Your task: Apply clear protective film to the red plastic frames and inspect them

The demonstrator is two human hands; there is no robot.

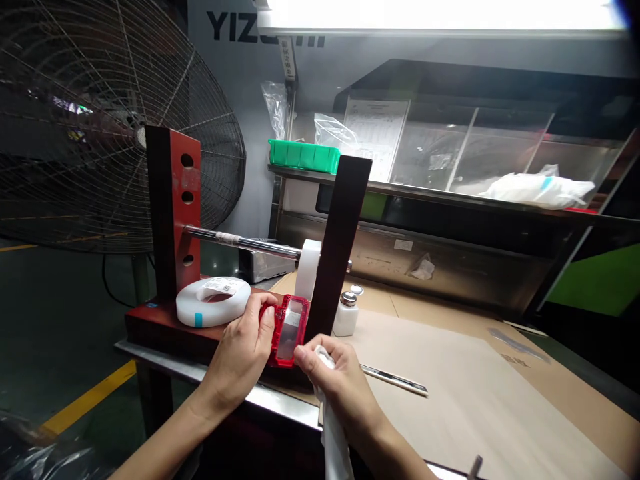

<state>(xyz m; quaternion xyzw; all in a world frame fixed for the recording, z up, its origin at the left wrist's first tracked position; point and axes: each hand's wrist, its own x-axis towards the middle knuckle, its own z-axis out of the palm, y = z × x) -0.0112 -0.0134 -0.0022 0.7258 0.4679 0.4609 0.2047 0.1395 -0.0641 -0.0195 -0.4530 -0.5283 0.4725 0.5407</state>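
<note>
A red plastic frame with a clear window [291, 330] is gripped at its left side by my left hand [243, 343], over the base of the dark red stand [183, 207]. My right hand [334, 363] is closed around a white cloth [334, 437] that hangs below it. The right thumb tip is at the frame's lower right corner; whether it touches I cannot tell. Beside my left hand, a large roll of clear film [213, 310] lies flat on the base. A narrower white roll [309, 267] sits on the stand's metal rod [245, 241], partly hidden by the right upright.
A white pump bottle [347, 315] stands right of the upright. On the brown-papered table [450, 373] lies a thin strip [395, 380]. A green bin [303, 156] and a white plastic bag [540, 189] rest on the shelf. A big caged fan [120, 127] is at left.
</note>
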